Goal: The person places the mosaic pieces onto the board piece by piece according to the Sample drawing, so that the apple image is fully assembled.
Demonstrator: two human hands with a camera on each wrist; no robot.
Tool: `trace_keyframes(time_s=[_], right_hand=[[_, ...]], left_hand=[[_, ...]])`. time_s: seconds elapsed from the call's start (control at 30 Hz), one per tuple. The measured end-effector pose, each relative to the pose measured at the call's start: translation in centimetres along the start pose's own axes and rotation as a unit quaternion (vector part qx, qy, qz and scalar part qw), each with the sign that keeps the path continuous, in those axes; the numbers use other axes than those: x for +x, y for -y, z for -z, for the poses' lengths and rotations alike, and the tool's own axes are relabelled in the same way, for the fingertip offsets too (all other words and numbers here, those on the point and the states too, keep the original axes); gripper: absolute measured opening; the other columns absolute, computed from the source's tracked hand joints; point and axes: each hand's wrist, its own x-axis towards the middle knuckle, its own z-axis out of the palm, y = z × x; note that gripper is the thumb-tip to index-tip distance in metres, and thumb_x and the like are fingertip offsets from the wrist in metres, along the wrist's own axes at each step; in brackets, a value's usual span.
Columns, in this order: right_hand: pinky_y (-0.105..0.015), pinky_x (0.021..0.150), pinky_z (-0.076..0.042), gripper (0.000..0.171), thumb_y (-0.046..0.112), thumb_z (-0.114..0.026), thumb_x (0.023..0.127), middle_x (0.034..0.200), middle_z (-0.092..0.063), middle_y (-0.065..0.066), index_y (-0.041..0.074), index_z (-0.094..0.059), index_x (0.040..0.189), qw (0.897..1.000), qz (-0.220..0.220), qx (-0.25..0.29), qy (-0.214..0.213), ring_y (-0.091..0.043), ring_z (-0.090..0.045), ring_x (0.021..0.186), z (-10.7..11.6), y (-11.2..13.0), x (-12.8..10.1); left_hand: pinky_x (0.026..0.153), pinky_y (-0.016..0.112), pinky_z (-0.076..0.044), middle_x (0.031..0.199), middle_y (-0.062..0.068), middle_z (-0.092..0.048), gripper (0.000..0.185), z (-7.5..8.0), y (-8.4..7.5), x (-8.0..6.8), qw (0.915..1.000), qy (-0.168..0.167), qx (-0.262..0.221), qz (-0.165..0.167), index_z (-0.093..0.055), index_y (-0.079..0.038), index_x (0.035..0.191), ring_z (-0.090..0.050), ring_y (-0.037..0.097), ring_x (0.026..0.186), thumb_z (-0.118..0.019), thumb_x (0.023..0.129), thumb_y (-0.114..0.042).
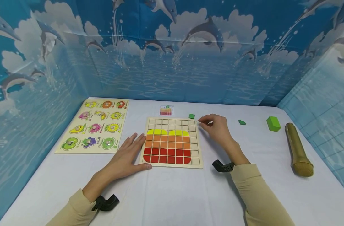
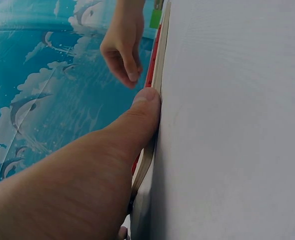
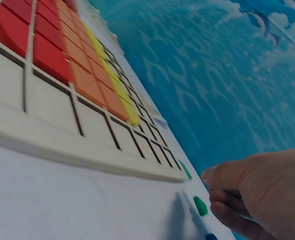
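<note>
A wooden grid board (image 1: 196,157) lies on the table with rows of red, orange and yellow tiles (image 1: 167,141) in it; its top row and right column hold no tiles. My left hand (image 1: 126,158) is spread at its left edge, fingertips on the rim and thumb (image 2: 146,100) along the near edge. Beyond the board's far right corner hovers my right hand (image 1: 215,127), thumb and fingers loosely bent toward each other, with nothing visible between them. Close to its fingertips lies a green square piece (image 1: 191,116). Farther right is a green leaf-shaped piece (image 1: 242,122).
A small picture card (image 1: 166,110) sits behind the board. To the left lies a fruit puzzle board (image 1: 99,125). A green block (image 1: 273,123) and a brownish-green club-shaped object (image 1: 297,150) are at the right. Dolphin-printed cloth (image 1: 172,72) stands around the table.
</note>
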Motion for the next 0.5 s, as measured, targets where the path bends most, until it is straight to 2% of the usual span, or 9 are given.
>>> trace_keyframes(time_s=[0.2, 0.33, 0.5], right_hand=[[-0.051, 0.084, -0.061, 0.021, 0.008, -0.077, 0.096, 0.105, -0.077, -0.020, 0.000, -0.078, 0.115, 0.999, -0.030, -0.031, -0.022, -0.035, -0.072, 0.097, 1.8, -1.9, -0.2], [-0.047, 0.081, -0.057, 0.022, 0.011, -0.078, 0.095, 0.102, -0.078, -0.020, 0.000, -0.079, 0.115, 0.998, -0.052, -0.041, 0.001, -0.034, -0.072, 0.095, 2.6, -2.8, -0.3], [-0.050, 0.086, -0.055, 0.021, 0.010, -0.079, 0.094, 0.101, -0.078, -0.018, 0.002, -0.080, 0.113, 0.996, -0.058, -0.048, 0.037, -0.033, -0.072, 0.094, 2.9, -3.5, -0.2]], left_hand=[[0.132, 0.058, -0.015, 0.175, 0.010, -0.027, 0.112, -0.1, 0.1, 0.1, 0.9999, -0.007, 0.004, -0.008, -0.028, -0.009, 0.168, -0.015, 0.036, 0.164, -0.075, 0.085, -0.068], [0.132, 0.057, -0.014, 0.175, 0.009, -0.027, 0.112, -0.1, 0.0, 0.0, 1.0000, -0.004, 0.002, -0.004, -0.027, -0.009, 0.168, -0.014, 0.036, 0.164, -0.075, 0.085, -0.068], [0.133, 0.055, -0.012, 0.176, 0.007, -0.024, 0.114, 0.0, -0.2, 0.0, 1.0000, 0.002, -0.002, 0.003, -0.025, -0.011, 0.169, -0.012, 0.034, 0.165, -0.076, 0.084, -0.068]])
